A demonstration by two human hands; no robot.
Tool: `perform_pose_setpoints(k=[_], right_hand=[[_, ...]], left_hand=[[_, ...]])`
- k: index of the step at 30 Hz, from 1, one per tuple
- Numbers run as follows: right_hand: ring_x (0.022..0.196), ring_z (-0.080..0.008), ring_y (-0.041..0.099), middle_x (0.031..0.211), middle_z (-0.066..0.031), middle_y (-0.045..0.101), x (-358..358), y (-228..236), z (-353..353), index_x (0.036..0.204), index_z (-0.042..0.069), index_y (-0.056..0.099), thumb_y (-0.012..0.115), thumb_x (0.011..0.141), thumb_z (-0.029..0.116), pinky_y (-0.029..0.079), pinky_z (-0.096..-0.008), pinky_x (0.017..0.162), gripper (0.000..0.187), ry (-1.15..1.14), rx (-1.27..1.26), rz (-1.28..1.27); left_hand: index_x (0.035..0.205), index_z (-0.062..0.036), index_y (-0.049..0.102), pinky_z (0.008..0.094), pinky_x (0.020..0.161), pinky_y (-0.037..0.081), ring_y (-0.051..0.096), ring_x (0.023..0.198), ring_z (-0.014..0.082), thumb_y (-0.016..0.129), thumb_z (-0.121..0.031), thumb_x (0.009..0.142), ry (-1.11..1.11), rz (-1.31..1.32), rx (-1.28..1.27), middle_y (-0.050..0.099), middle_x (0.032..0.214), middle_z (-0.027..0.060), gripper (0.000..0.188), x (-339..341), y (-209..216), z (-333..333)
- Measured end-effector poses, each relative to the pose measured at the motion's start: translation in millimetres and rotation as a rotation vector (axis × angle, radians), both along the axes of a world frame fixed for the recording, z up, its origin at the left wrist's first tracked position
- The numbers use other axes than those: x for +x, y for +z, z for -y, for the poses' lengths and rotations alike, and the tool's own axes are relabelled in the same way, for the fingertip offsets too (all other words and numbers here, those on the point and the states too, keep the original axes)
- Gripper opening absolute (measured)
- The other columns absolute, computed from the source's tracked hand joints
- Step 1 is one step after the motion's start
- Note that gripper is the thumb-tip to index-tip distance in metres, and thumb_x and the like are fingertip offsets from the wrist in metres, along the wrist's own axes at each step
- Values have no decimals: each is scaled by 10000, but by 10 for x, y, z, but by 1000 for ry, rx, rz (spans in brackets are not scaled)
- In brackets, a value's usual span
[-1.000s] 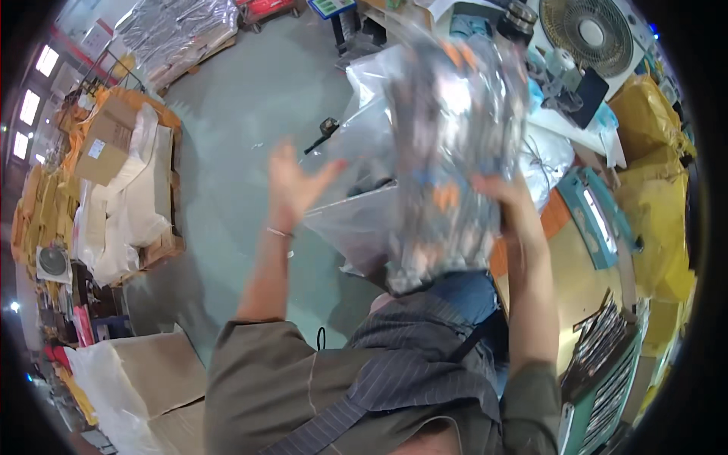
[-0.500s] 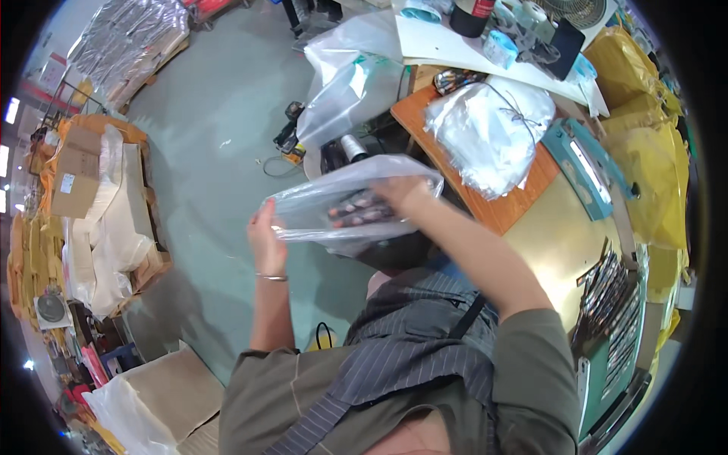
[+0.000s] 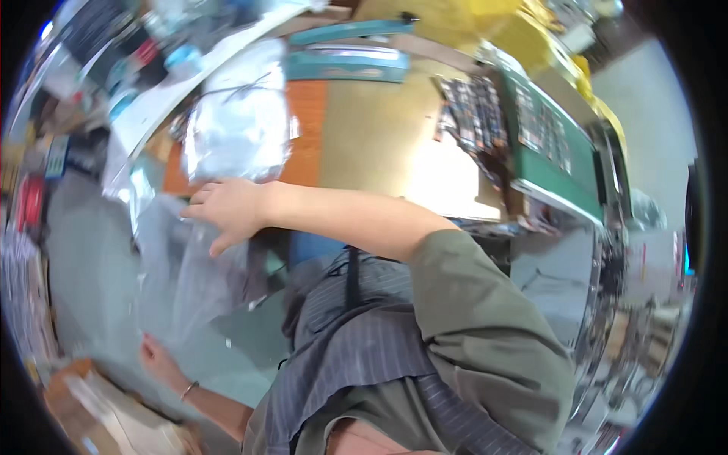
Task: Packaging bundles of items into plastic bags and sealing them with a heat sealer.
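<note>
A large clear plastic bag (image 3: 182, 273) hangs in front of me, blurred by motion. My left hand (image 3: 161, 360), low on the left, pinches its lower left edge. Over the bag's upper edge is my right hand (image 3: 231, 208), palm down with the fingers stretched out and nothing visible in them. Dark shapes show beside the bag's right part, too smeared to name. Just beyond the right hand lies a stack of clear plastic bags (image 3: 239, 121), tied with a dark string, on an orange-brown board (image 3: 305, 129).
A teal bag sealer (image 3: 349, 67) stands at the table's far side. Several slim dark packs (image 3: 474, 114) lie on the tan tabletop (image 3: 371, 144), beside a green case (image 3: 557, 163) holding more packs. Yellow sheeting (image 3: 455, 30) is behind. An open cardboard box (image 3: 114, 409) sits lower left.
My view has swung right toward the table. The right hand has come out of the bag, its fingers now spread above it. The left hand still holds the bag's edge.
</note>
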State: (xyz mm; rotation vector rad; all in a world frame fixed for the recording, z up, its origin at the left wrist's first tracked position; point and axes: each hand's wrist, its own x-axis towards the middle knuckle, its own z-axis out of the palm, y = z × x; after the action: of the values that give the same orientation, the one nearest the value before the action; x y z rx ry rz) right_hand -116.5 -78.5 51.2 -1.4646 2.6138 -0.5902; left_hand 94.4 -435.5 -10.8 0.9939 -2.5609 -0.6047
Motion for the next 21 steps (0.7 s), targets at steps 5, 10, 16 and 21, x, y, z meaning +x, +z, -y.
perform_pose_setpoints(k=[5, 10, 16, 21], right_hand=[[1022, -332, 567, 1128, -196, 586, 643, -63, -1855, 1195, 81, 547, 648, 808, 342, 464, -408, 868, 477, -935, -266, 271], [1031, -371, 520, 1128, -231, 531, 1636, -1180, -4004, 1112, -32, 515, 585, 826, 336, 403, -452, 908, 471, -1759, 346, -542], [722, -310, 601, 796, -139, 575, 2159, -1244, -3818, 813, 64, 525, 536, 847, 203, 484, -426, 592, 143, -1415, 353, -249], [687, -310, 618, 779, -158, 622, 1970, -278, -3210, 915, 29, 621, 625, 826, 194, 486, -387, 633, 188, -1187, -546, 193]], left_hand=[[1245, 7, 508, 312, 858, 457, 605, 967, 234, 551, -264, 920, -60, -368, -27, 597, 1137, 166, 425, -565, 760, -730], [1148, 26, 555, 275, 863, 451, 579, 979, 150, 557, -150, 925, -672, -394, 393, 618, 1077, 94, 284, -1496, 495, -2031], [958, 4, 633, 265, 700, 498, 631, 771, 138, 602, -148, 881, -1396, 53, 666, 666, 858, 87, 174, -1404, 428, -4347], [1025, 46, 601, 301, 693, 521, 662, 786, 178, 559, -338, 920, -1251, 396, 1237, 679, 877, 101, 400, -1197, 135, -5426]])
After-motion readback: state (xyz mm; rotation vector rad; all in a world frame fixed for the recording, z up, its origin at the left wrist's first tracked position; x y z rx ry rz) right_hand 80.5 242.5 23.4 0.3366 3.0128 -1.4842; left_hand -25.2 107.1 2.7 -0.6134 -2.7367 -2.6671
